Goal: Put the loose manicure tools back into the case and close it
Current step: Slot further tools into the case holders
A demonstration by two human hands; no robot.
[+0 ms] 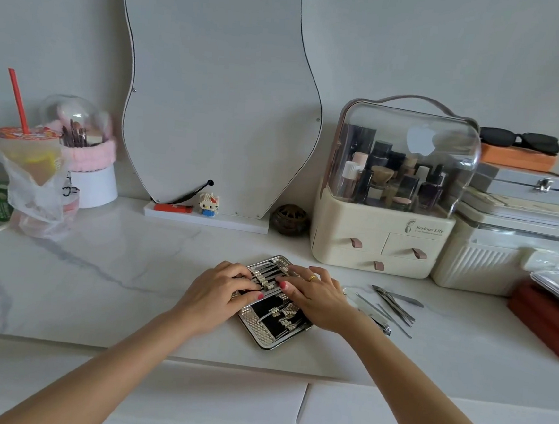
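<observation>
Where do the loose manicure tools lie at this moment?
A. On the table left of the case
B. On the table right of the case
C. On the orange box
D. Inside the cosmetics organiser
B: the loose manicure tools lie on the marble table, right of the open case, past the right hand.

The open case [263, 331] lies on the table [100, 264], loose tools [394, 304] just right, organizer [379, 239] behind.

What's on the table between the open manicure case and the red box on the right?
In the head view, loose manicure tools lie between the case and red box.
</observation>
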